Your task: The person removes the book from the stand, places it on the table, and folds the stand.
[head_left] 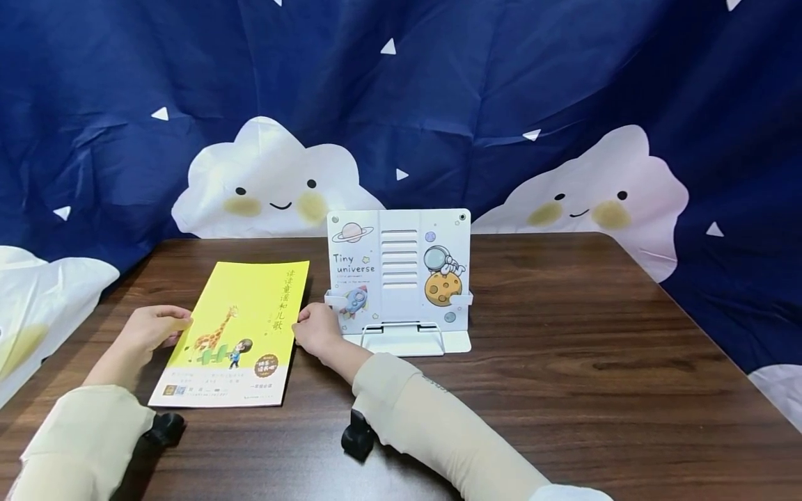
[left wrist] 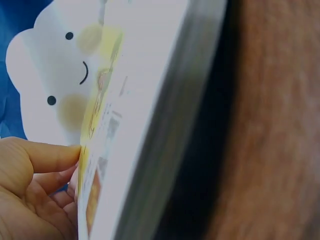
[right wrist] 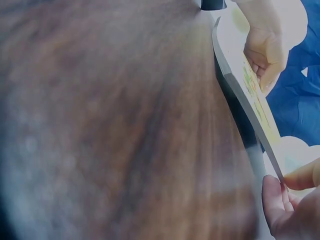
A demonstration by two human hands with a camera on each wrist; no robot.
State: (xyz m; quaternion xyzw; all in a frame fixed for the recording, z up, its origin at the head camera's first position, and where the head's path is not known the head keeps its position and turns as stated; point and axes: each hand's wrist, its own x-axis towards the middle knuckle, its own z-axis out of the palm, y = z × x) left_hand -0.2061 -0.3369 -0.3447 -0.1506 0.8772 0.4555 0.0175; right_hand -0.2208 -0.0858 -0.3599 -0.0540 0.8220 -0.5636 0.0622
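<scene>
A yellow book [head_left: 241, 306] with a giraffe and a child on its cover is held between both hands at the left of the table. The left hand [head_left: 150, 330] pinches its left edge, thumb on the cover and fingers beneath, as the left wrist view shows with the thumb [left wrist: 55, 157]. On the opposite edge the right hand [head_left: 318, 330] grips the book, its thumb [right wrist: 302, 176] above and fingers below. A dark shadow lies under the book's near edge. Just right of the right hand stands a white book stand [head_left: 399, 268] printed with planets and an astronaut.
The stand's wire support [head_left: 402, 325] and small side clips [head_left: 461, 299] face the person. A brown wooden table [head_left: 576, 362] extends to the right. Behind it hangs a blue cloth [head_left: 438, 90] with smiling clouds.
</scene>
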